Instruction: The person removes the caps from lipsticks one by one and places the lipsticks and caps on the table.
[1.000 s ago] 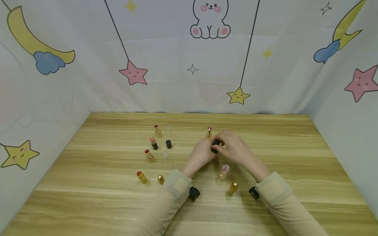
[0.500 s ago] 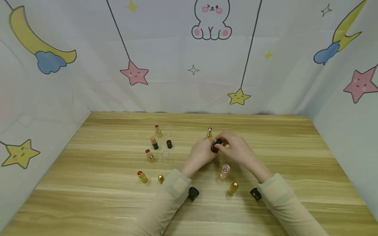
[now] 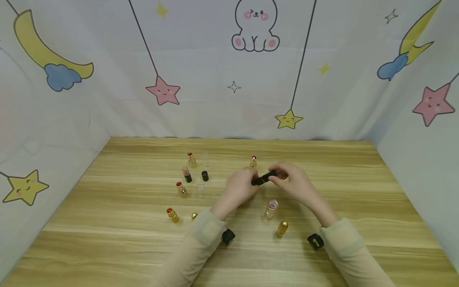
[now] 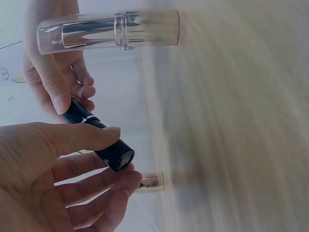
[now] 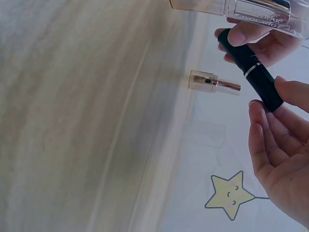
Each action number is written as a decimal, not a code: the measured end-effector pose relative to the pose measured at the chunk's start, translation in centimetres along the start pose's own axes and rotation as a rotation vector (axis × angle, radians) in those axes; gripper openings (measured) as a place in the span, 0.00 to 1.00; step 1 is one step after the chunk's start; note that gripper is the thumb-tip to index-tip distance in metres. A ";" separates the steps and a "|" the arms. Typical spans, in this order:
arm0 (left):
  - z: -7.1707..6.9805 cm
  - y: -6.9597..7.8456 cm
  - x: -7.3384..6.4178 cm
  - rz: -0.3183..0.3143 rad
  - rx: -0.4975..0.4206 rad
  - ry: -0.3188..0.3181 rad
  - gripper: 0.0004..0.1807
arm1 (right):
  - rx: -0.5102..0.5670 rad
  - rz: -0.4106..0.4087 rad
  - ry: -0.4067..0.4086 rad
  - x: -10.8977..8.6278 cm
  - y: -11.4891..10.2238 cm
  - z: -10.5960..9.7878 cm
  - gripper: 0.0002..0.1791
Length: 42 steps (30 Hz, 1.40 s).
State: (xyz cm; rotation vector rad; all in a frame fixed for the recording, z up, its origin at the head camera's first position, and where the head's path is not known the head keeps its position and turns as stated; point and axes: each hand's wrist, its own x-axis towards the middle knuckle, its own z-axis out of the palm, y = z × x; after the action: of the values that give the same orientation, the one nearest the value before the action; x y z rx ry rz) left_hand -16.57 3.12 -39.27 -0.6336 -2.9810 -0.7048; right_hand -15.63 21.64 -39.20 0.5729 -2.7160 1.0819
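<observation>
I hold the black tube (image 3: 264, 178) in the air above the table (image 3: 340, 183), between my two hands, somewhat to the right of the middle. Half a second before, it looked short and half covered by my fingers; now it shows as one long straight piece, and my right hand (image 3: 295, 181) has shifted a little to the right. My left hand (image 3: 241, 184) pinches the lower end between thumb and fingers, and my right hand pinches the higher end in the same way. The tube is tilted, and around its middle a pale ring (image 5: 252, 70) shows. For the work at this joint, I think the change means that each hand has its own end, in a good line for pulling or turning; whether the two parts are coming apart or closing, I cannot tell. Just beyond my hands stands the far lipstick (image 3: 254, 162), without its cap. Nearer to me stand the clear-capped lipstick (image 3: 270, 211) and the gold lipstick (image 3: 282, 229), which has its cap on. Well apart on the left, the pink lipstick (image 3: 187, 174) stands uncovered, with a black cap (image 3: 204, 175) just to its right.
</observation>
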 end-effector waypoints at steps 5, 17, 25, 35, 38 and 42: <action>-0.2 -0.1 -0.2 0.002 0.002 -0.006 0.05 | 0.018 0.003 0.003 -0.2 0.2 0.0 0.13; -0.7 0.0 -0.3 -0.023 -0.009 -0.010 0.07 | 0.034 0.001 0.012 -0.7 0.7 -0.1 0.14; -0.9 0.1 -0.4 -0.023 -0.010 -0.006 0.07 | 0.040 0.001 0.018 -0.9 0.7 -0.1 0.14; -1.1 0.0 -0.5 -0.030 -0.017 -0.003 0.07 | 0.024 0.056 0.026 -1.2 0.6 -0.8 0.14; -1.1 -0.1 -0.5 -0.030 -0.018 -0.003 0.07 | 0.023 0.059 0.034 -1.4 0.8 -1.1 0.13; -1.0 -0.2 -0.5 -0.025 -0.025 0.001 0.08 | 0.025 0.071 0.044 -1.6 1.1 -1.5 0.14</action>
State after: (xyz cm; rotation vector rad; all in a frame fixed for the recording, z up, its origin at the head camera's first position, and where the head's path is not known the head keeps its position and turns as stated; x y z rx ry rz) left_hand -16.29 2.36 -38.51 -0.5988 -2.9889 -0.7452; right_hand -14.57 23.84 -39.24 0.4534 -2.7079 1.1325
